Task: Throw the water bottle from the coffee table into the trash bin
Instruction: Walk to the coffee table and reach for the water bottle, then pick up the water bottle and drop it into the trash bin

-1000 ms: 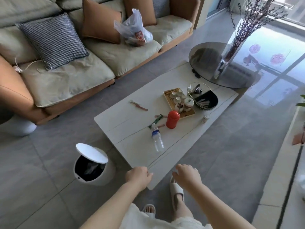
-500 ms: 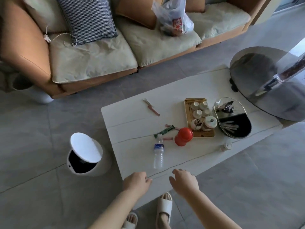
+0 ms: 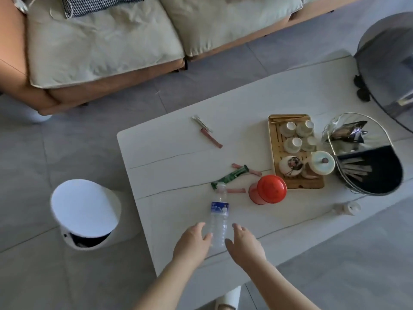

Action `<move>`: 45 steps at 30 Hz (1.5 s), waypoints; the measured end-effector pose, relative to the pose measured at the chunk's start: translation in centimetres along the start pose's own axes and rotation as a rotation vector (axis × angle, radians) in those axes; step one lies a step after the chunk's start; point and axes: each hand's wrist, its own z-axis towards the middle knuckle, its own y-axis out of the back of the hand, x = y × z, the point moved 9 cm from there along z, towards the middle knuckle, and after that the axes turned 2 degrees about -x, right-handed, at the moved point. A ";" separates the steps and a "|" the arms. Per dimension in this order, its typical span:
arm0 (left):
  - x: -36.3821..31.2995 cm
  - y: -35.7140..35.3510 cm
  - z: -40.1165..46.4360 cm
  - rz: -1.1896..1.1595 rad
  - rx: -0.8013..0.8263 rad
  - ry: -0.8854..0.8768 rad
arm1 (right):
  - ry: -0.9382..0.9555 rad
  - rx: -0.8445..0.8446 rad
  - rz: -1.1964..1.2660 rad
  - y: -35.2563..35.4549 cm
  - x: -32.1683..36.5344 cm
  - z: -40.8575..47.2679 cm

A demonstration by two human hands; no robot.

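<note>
A clear plastic water bottle with a blue label lies on its side on the white coffee table, cap pointing away from me. My left hand sits just left of the bottle's base, fingers apart. My right hand flanks the base on the other side, also with spread fingers. Neither hand grips the bottle. A white round trash bin stands on the floor left of the table, its lid tilted up and a dark opening showing at the near side.
On the table: a red lidded jar, a green wrapper, pink sticks, a wooden tea tray with cups, a wire basket. A sofa lies beyond. A dark glass side table stands at right.
The view has moved closer and lower over the table. Both hands have reached forward from the table's near edge to either side of the bottle's base.
</note>
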 end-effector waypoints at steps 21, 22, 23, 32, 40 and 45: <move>8.2 -4.8 4.8 0.016 0.117 0.107 | -0.197 -0.024 0.354 -5.9 -0.4 8.5; 8.2 -4.7 4.1 0.008 0.112 0.119 | -0.185 -0.017 0.340 -5.8 -0.3 7.6; 8.1 -4.7 4.2 0.006 0.115 0.123 | -0.177 -0.014 0.343 -6.0 -0.5 7.4; 9.1 0.2 -5.3 -0.170 -0.010 0.196 | 0.062 0.014 0.348 -2.8 3.6 -2.6; 15.6 4.5 -16.7 -0.434 -0.200 0.287 | 0.309 0.087 0.143 -3.9 12.1 -12.8; 20.8 7.2 -23.9 -0.400 -0.279 0.349 | 0.386 0.116 0.037 -6.7 16.9 -18.5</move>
